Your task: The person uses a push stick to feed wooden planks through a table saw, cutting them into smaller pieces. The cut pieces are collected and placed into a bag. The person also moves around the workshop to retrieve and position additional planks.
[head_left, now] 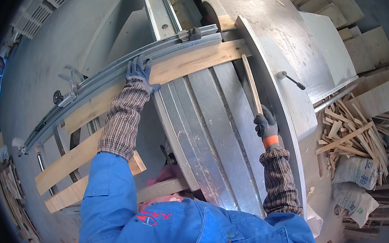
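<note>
My left hand [140, 73], in a grey-blue glove, is closed on a light wooden board [196, 61] that lies across the metal saw table [196, 107] along the crosscut fence [184, 43]. Its fingers reach up to the fence, with the thumb on the near side. In my right hand [267, 124], gloved with an orange cuff, is a thin wooden stick [251, 84]. The stick's far tip is close to the board's right end, beside the long rip fence [275, 87]; whether they touch I cannot tell.
More boards [70, 160] lie on the side frame at left. A black-knobbed clamp [60, 96] sits on the fence. At right are a lever [293, 80], a heap of offcut sticks [356, 135] and white sacks [354, 197]. Sheet pieces [366, 50] lie at the far right.
</note>
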A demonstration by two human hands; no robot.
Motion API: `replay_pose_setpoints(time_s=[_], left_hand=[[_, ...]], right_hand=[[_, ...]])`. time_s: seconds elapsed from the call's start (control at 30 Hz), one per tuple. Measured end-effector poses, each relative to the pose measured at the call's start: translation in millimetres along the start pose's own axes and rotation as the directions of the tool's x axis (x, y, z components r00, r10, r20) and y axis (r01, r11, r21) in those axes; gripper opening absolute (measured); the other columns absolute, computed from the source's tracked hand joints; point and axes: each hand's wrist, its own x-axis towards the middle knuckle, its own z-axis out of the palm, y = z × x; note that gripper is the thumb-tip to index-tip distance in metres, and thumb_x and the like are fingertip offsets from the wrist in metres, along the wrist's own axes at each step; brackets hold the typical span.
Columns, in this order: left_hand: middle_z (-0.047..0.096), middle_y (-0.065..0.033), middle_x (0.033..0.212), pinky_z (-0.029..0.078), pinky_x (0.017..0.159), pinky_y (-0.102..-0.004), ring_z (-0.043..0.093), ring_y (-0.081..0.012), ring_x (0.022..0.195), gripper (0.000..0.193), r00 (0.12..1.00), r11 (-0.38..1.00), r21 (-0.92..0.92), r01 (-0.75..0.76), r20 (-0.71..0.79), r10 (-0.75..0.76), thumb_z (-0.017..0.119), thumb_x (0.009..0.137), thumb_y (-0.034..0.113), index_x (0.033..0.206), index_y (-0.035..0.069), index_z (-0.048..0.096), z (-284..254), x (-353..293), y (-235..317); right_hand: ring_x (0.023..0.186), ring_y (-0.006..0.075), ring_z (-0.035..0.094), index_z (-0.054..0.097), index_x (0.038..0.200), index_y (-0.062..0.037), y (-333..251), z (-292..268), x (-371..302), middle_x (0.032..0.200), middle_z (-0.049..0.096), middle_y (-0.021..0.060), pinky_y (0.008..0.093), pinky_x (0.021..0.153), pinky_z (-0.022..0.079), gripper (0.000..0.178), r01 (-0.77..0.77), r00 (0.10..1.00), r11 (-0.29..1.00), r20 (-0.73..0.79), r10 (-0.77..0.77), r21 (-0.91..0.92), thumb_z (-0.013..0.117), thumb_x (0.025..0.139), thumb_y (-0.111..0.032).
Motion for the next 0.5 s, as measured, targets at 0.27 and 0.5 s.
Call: replay_pose_setpoints(time_s=[0.27, 0.5], left_hand=[[0.011, -0.0135, 0.165, 0.001, 0.124, -0.0484, 0.009, -0.0333, 0.152, 0.115, 0.998, 1.000, -0.016, 0.008, -0.056, -0.009, 0.066, 0.072, 0.074, 0.160, 0.015, 0.020, -7.2, -5.6, 5.2], [0.015, -0.0157, 0.164, 0.003, 0.125, -0.0496, 0.011, -0.0353, 0.152, 0.112, 0.996, 0.999, -0.042, 0.009, -0.087, -0.013, 0.068, 0.073, 0.071, 0.159, 0.015, 0.024, -8.2, -10.6, 11.7]], right_hand=[[0.051, 0.0059, 0.046, 0.057, 0.140, -0.0198, 4.0, -1.0, 6.4, 0.077, 0.060, -0.0007, 0.0221, 0.045, 0.035, 0.050, 0.072, 0.997, 0.997, -0.039, -0.072, 0.009, 0.065, 0.091, -0.025], [0.050, 0.0052, 0.044, 0.059, 0.139, -0.0206, 4.6, -8.3, 9.3, 0.075, 0.060, -0.0018, 0.0220, 0.044, 0.034, 0.048, 0.120, 0.991, 0.993, -0.049, -0.121, -0.010, 0.064, 0.091, -0.023]])
